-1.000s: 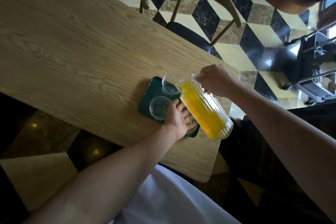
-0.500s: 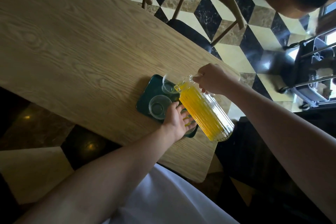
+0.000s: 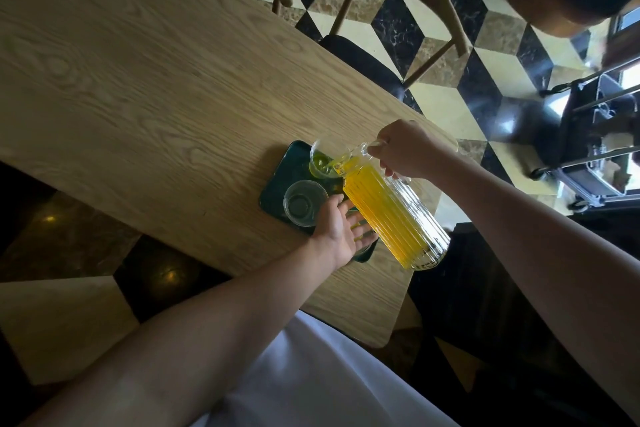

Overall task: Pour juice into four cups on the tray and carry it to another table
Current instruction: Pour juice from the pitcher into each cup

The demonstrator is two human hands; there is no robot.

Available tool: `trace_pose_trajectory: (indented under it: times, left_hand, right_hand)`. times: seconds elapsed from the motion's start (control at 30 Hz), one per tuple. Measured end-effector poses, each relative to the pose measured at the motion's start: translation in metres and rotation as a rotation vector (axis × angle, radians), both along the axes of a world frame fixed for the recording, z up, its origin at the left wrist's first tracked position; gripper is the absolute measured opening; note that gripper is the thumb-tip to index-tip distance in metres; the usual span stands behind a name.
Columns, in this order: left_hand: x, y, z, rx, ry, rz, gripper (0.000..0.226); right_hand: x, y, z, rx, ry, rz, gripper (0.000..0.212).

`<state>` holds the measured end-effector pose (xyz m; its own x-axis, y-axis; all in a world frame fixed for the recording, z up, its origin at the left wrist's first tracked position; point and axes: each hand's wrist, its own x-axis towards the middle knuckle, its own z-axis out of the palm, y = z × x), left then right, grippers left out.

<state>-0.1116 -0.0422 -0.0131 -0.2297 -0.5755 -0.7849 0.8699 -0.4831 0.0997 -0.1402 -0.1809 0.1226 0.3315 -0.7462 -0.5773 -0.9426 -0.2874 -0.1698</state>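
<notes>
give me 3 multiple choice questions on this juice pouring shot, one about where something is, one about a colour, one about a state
1. Where does the left hand rest?
A. on the near end of the tray
B. on a chair
C. on the pitcher's base

2. What colour is the tray?
A. red
B. dark green
C. white

3. What state is the cup nearest the left hand in?
A. full of juice
B. tipped over
C. upright and empty

Answers:
1. A: the left hand lies on the tray's near end, partly over a cup there.
2. B: the tray's bare rim looks dark green against the wooden table.
3. C: it stands clear and empty, while the right hand tilts the pitcher and juice streams into the far cup.
</notes>
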Motion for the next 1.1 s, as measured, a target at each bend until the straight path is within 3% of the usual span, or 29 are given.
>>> trace_pose_trajectory:
  times: [0.17, 0.63, 1.1]
  left_hand:
    - [-0.001, -0.001, 0.001, -0.002, 0.002, -0.001, 0.055]
    - [0.001, 0.000, 0.004, -0.027, 0.018, 0.003, 0.045]
    - [0.000, 0.001, 0.013, 0.002, 0.039, 0.011, 0.055]
  right_hand:
    - [0.000, -0.001, 0.000, -0.003, -0.006, -0.012, 0.020]
    - [0.002, -0.001, 0.000, -0.024, 0.003, 0.011, 0.026]
    - [0.003, -0.002, 0.004, -0.048, 0.032, 0.043, 0.030]
